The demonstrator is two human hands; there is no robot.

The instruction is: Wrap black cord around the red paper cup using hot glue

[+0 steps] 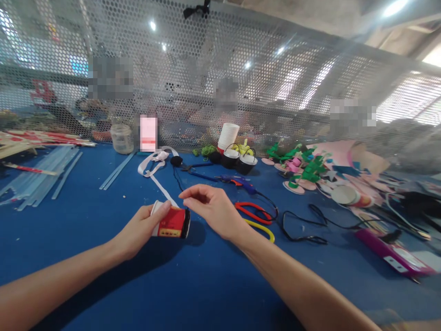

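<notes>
My left hand (139, 230) holds a red paper cup (172, 223) on its side, thumb on top. Black yarn (186, 224) is wound around the cup's right end. A white ribbon (160, 186) runs from beside my left thumb back across the table. My right hand (210, 204) is just above and right of the wound end, thumb and forefinger pinched together. A thin black strand (178, 177) leads from a small black yarn ball (176, 161) to these fingertips. What lies between the fingertips is mostly hidden.
Beyond my hands lie a blue glue gun (243, 183), a red handle loop (253, 212) and a yellow one (263, 230). Small black-and-white buckets (246, 163) and stacked white cups (229, 134) stand behind. Pale blue strips (43, 177) lie left; a purple power strip (392, 255) lies right.
</notes>
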